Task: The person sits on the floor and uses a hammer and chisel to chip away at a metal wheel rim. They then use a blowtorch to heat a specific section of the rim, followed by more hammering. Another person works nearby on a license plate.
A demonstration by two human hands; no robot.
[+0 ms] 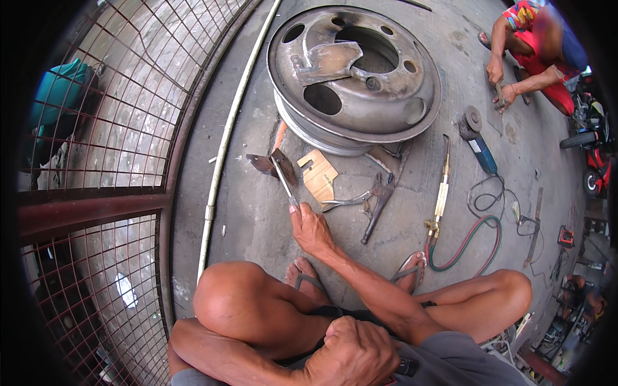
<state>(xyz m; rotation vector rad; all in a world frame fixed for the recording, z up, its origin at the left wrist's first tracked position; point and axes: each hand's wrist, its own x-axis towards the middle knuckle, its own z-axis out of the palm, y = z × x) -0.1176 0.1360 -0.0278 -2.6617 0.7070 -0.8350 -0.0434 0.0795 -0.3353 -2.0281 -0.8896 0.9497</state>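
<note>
My right hand (311, 230) is closed around a slim silver metal tool (283, 178), too small to tell its exact kind. Its far end rests against a bent, rust-brown metal plate (283, 164) on the ground. Close to my lap my left hand (355, 352) is curled into a fist; whatever may be inside is hidden. A cardboard template (318, 177) with a notch lies just right of the bent plate. Beyond it, a welding electrode holder or clamp (378, 204) lies on the concrete.
A large steel wheel rim (302, 128) lies ahead, bearing a cut metal piece (328, 62). On the right are a cutting torch (441, 199) with red and green hoses and an angle grinder (477, 145). A long pipe (226, 138) and mesh gate (183, 138) run along the left. Another person crouches far right.
</note>
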